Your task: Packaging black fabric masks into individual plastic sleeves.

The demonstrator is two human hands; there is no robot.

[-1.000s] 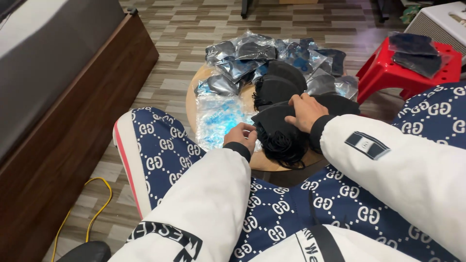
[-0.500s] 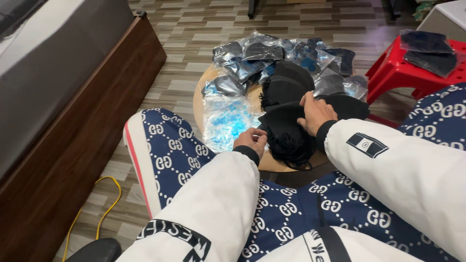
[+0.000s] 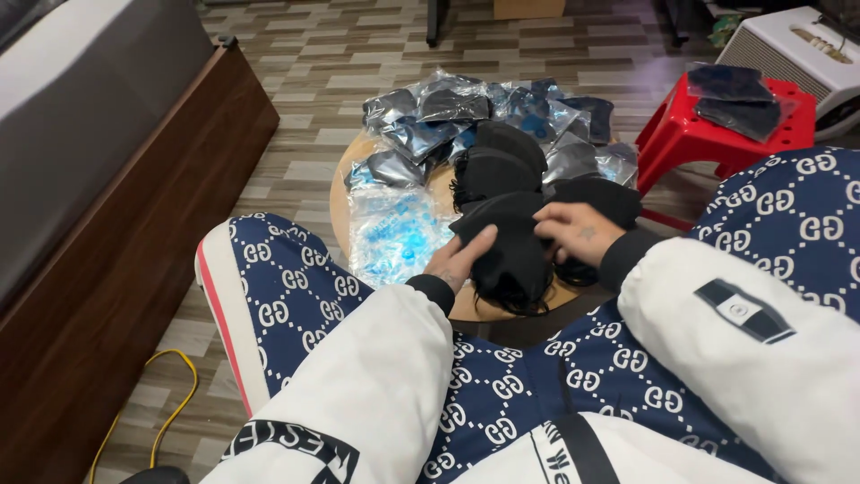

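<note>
Where the black fabric piece (image 3: 511, 246) droops past the near rim of the round wooden worktop (image 3: 340, 202), could slide off toward the lap if either hold slackens. Left hand (image 3: 461, 260) pinched on its near-left edge, thumb on top; right hand (image 3: 578, 231) spread flat and wide across its upper part, pressing rather than gripping. Soft, matt, limp cloth with a fringed or frayed lower edge, so likely to bunch, fold crooked or snag on a finger under an uneven pull. Just behind, touching it, more dark rounded fabric pieces (image 3: 493, 161) of the same kind, easily dragged along or knocked out of their heap. Beside the left hand, a clear crinkled bag (image 3: 394, 233) with a blue tint, slick and light, apt to slip off the worktop at a brush of the sleeve. Further back, a loose pile of glossy plastic packets (image 3: 430, 121) with dark contents, heaped to the far rim and prone to spill onto the wood-pattern floor (image 3: 305, 63). Off to the right, well apart, a red plastic stool (image 3: 672, 134) bearing two more dark packets (image 3: 735, 103). On the floor near the left, a thin yellow cable (image 3: 170, 394).
</note>
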